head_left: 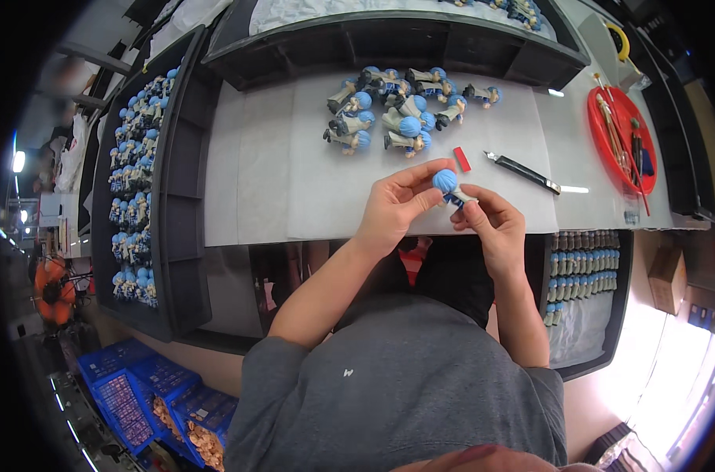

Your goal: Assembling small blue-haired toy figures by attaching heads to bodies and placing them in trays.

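Between both hands, over the near edge of the white table, is a small figurine (pixel 445 182) with light blue hair and a pale garment. The fingers and thumb of my left hand (pixel 400 200) close on its head. My right hand (pixel 492 224) pinches its lower body, partly hiding it. Just beyond the hands lie a small red block (pixel 462 160) and a dark-handled craft knife (pixel 524 173). A loose group of like figurines (pixel 408 126) lies farther back on the table (pixel 255 181).
A black tray (pixel 184 189) of figurines stands at the left, another tray (pixel 397 51) along the back. At the right are a red dish (pixel 597 134) of brushes and tools, and a lower tray (pixel 585 322) with rows of figurines. Blue crates (pixel 125 405) sit lower left.
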The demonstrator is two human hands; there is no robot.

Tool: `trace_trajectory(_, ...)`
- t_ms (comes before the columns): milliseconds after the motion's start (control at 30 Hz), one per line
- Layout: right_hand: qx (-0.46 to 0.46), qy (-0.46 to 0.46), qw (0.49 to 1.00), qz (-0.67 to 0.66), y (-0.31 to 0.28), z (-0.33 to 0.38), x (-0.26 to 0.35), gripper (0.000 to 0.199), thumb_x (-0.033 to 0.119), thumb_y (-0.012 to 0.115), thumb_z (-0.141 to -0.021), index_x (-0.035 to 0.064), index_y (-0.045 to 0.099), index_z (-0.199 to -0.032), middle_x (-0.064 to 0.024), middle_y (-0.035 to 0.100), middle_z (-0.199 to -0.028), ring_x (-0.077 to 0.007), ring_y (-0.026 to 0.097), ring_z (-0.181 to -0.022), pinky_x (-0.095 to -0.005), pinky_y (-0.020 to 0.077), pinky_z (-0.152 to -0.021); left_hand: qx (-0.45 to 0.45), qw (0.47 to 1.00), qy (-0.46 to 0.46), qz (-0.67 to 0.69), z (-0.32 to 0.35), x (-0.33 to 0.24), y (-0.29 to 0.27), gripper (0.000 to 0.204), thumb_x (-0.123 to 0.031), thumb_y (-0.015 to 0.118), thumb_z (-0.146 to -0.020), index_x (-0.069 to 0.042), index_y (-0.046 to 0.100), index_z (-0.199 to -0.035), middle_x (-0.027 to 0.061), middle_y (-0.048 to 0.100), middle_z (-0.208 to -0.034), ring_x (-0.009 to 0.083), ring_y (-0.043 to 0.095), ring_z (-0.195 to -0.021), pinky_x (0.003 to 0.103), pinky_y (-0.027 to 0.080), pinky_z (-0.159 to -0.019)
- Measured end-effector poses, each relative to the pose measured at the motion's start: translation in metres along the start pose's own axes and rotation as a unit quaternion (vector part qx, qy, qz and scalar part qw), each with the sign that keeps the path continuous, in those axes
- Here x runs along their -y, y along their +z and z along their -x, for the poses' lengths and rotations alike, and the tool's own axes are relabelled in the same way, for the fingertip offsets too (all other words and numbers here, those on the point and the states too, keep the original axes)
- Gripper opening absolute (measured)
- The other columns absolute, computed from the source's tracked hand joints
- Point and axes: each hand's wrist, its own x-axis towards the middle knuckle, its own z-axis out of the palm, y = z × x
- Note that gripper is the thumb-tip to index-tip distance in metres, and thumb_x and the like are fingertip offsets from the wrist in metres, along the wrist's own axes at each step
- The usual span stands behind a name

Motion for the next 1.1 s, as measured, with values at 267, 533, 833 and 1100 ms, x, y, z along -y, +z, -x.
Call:
trace_trajectory(267, -0.109, -0.196, 0.969, 0.104, -0.001, 0.0, -0.018, 0.055, -0.005, 0.069, -0.071, -0.0018, 0.044, -0.12, -0.0122, 0.056, -0.104, -0.0159, 0.056, -0.095, -0.0275, 0.0511, -0.077, -0.054, 0.997, -0.058, 0.024, -0.005, 0.009, 0.007, 0.033, -0.008, 0.051, -0.088, -0.001, 0.049, -0.12, 0.0152, 0.054, -0.118, 0.0192, 0.055, -0.104, 0.035, 0.045, -0.09)
trace_trajectory(533, -0.119, -0.205, 0.966, 0.101, -0.007, 0.003, -0.025, 0.054, -0.006, 0.069, -0.07, -0.0016, 0.046, -0.118, -0.0126, 0.056, -0.106, -0.0176, 0.056, -0.098, -0.0289, 0.0508, -0.08, -0.041, 0.997, -0.043, 0.043, -0.003, 0.007, 0.014, 0.034, -0.003, 0.051, -0.087, 0.0, 0.048, -0.121, 0.0161, 0.053, -0.118, 0.0207, 0.054, -0.106, 0.036, 0.044, -0.092)
trace_trajectory(833, -0.094, -0.265, 0.914, 0.292, -0.054, 0.026, 0.004, 0.034, -0.001, 0.066, -0.073, 0.0003, 0.058, -0.105, -0.0115, 0.061, -0.091, -0.0207, 0.06, -0.08, -0.0293, 0.0483, -0.068, 0.069, 0.991, 0.015, -0.116, -0.009, 0.031, 0.034, 0.04, 0.018, 0.047, -0.074, 0.004, 0.056, -0.11, 0.0189, 0.054, -0.116, 0.0236, 0.05, -0.111, 0.032, 0.038, -0.094)
trace_trajectory(1100, -0.484, -0.251, 0.826, 0.143, -0.195, 0.095, -0.013, 0.024, -0.002, 0.063, -0.076, 0.0016, 0.064, -0.099, -0.0094, 0.066, -0.09, -0.0119, 0.061, -0.078, -0.0241, 0.0477, -0.069, 0.088, 0.952, 0.06, -0.287, -0.017, 0.055, 0.061, 0.033, 0.014, 0.049, -0.077, 0.003, 0.057, -0.106, 0.018, 0.05, -0.12, 0.022, 0.052, -0.105, 0.031, 0.045, -0.088)
